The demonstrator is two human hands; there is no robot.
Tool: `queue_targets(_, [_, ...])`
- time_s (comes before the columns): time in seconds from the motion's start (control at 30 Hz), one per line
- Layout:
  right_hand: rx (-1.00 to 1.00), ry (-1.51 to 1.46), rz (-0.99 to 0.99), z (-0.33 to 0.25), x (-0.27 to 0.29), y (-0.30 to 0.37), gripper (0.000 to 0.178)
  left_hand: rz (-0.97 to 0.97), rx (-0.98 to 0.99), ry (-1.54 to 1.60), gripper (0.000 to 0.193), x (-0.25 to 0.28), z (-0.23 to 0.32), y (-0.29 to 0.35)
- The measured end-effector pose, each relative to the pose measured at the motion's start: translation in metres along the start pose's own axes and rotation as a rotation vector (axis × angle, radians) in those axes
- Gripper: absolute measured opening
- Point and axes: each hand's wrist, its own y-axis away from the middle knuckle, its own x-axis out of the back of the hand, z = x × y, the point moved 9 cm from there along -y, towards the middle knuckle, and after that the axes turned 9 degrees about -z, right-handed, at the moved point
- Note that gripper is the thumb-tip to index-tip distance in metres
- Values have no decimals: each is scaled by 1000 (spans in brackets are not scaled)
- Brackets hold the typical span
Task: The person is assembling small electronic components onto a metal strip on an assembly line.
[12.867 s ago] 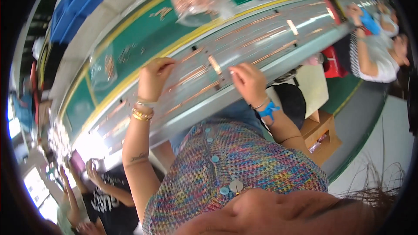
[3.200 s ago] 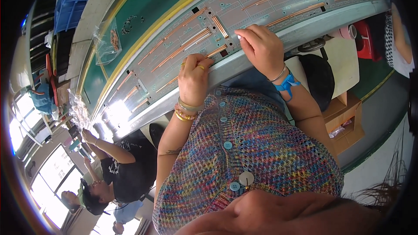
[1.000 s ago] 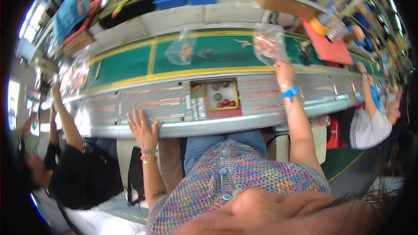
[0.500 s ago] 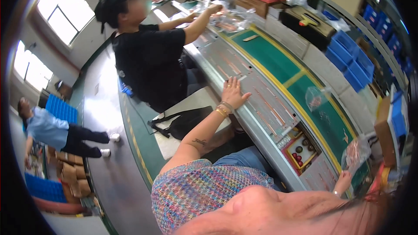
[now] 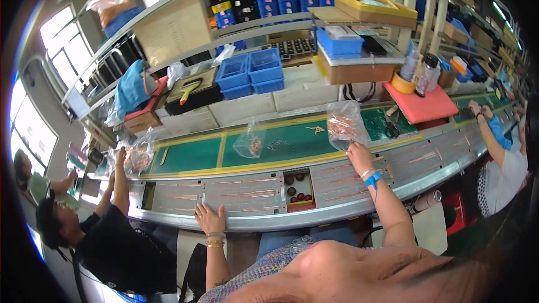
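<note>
Head view: left hand point(image 5: 210, 220) is flat, palm down, fingers fanned and pointing away from the body, thumb out to the right. It rests at the near edge of the grey panels point(image 5: 236, 202), by the metal rail point(image 5: 264, 223). Nothing in it. Left forearm comes up steeply from the lower edge, bracelets point(image 5: 215, 239) at the wrist.

Right arm is reached out forward across the rail and panels, elbow fairly straight, leaning up and left. Right hand point(image 5: 359, 158) is half curled, knuckles up, fingertips at the near edge of the big clear bag point(image 5: 345, 124). Can't tell if they pinch the plastic or only touch it. Blue ribbon point(image 5: 373, 179) on that wrist.

Big bag lies on the green bench strip point(image 5: 193, 154) beyond the panels, copper-coloured pieces inside. Smaller clear bag point(image 5: 251, 145) sits left of it, loose copper-coloured pieces point(image 5: 316, 130) between the two.

Between the hands, a gap in the panels shows a tray with red and dark balls point(image 5: 300, 197). Co-worker in black point(image 5: 123, 252) works on the left.
</note>
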Motion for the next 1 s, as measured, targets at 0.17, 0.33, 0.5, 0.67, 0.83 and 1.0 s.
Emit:
queue_targets(0.17, [-35, -31, 47, -6, 17, -10, 16, -53, 10, -5, 80, 2, 13, 13])
queue_targets(0.33, [9, 71, -99, -10, 0, -17, 19, -86, 12, -41, 81, 0, 25, 15])
queue_targets(0.5, [62, 57, -94, -10, -3, -17, 17, -101, 12, -46, 82, -3, 35, 20])
queue_targets(0.67, [26, 35, -17, -6, 5, -14, 16, -128, 16, -40, 82, -1, 47, 29])
queue_targets(0.83, [92, -68, -75, -14, 0, -12, 13, -94, -18, -35, 81, -2, 46, 31])
queue_targets(1.0, [118, -23, 29, -21, 9, -13, 13, -77, -24, -30, 79, -1, 49, 33])
